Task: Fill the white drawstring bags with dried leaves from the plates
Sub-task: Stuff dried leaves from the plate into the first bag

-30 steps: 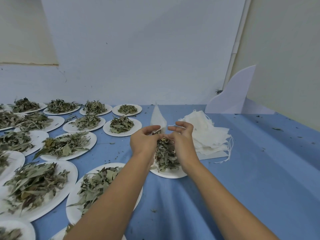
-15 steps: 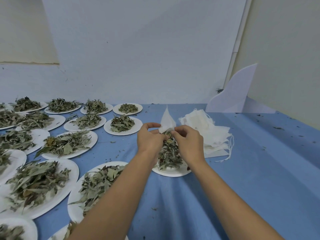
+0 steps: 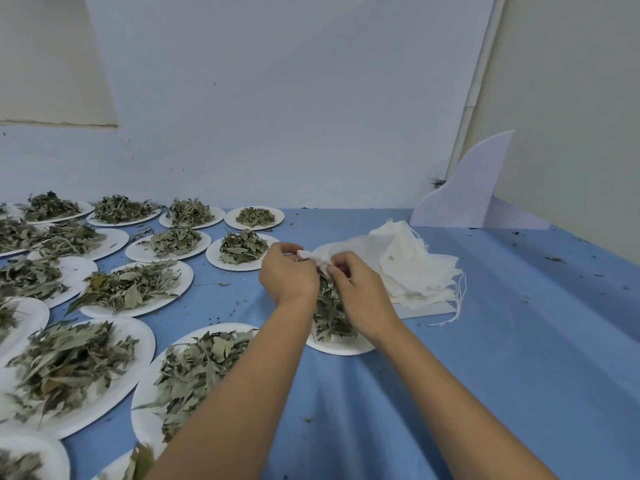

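My left hand (image 3: 289, 277) and my right hand (image 3: 360, 292) both pinch the crumpled mouth of one white drawstring bag (image 3: 317, 259) just above a white plate (image 3: 341, 346). A clump of dried leaves (image 3: 330, 311) sits between my palms over that plate; how much of it is inside the bag is hidden. A stack of flat white bags (image 3: 412, 268) lies directly behind my right hand, with strings hanging off its right side.
Several white plates heaped with dried leaves cover the left of the blue table (image 3: 502, 358), the nearest one (image 3: 194, 375) under my left forearm. A white curved board (image 3: 467, 188) stands at the back right by the wall. Leaf crumbs are scattered on the cloth.
The bag stood up in a point between my hands; now its top is bunched low between my fingertips. Both hands have shifted slightly away from me.
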`<state>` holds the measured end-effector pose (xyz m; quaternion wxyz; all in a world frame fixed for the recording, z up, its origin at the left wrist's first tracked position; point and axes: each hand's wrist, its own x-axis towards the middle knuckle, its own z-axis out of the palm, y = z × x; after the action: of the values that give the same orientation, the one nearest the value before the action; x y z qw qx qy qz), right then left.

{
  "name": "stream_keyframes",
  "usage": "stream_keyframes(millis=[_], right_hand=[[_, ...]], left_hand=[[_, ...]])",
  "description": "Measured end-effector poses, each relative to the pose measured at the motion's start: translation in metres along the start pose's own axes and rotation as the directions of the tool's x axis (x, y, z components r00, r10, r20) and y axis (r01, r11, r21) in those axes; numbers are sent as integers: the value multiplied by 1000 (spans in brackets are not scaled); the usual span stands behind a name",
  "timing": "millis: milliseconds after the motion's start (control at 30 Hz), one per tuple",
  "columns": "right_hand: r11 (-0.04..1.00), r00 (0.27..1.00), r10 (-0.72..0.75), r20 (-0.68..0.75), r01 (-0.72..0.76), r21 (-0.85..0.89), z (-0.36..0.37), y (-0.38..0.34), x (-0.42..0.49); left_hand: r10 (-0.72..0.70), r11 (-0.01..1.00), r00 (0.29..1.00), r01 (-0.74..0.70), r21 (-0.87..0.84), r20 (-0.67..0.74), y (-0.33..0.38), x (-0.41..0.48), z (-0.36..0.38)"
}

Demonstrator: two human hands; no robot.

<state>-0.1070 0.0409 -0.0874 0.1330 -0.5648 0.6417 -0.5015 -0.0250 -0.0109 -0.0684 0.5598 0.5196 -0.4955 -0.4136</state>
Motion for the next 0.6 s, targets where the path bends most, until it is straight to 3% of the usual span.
stream_keyframes(millis=[200,500,600], right_hand=[[988,993,106,-56,-98,122,2,8,3],[997,967,70,-244,-60,50,0,7,2],[998,964,63,-258,-68,-10,0,8,1]], left_hand=[[-102,995,993,103,-16,54,-2,-1,0],[-107,994,990,107,3,94,0,-9,6],[-159,987,970,162,-3,182,4,-11,6]])
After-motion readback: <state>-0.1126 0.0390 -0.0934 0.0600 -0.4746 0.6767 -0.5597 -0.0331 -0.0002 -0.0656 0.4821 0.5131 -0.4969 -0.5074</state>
